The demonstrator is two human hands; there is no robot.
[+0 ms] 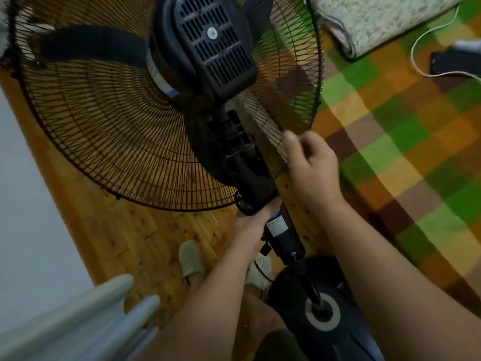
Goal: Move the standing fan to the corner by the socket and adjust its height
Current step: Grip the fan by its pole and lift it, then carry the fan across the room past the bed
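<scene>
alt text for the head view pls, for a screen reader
Seen from above, a person's left hand grips the neck of a black standing fan just below its wire cage, while the right hand hangs loosely curled beside the cage. The fan's round base sits on wooden floor beside a checked blanket.

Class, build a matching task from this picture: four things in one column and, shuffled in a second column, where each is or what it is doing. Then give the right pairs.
1. left hand
2. right hand
3. round base
4. phone

A. on the checked blanket
B. on the wooden floor
C. gripping the fan's neck
D. loosely curled beside the fan's grille

Pairs: 1-C, 2-D, 3-B, 4-A
</scene>
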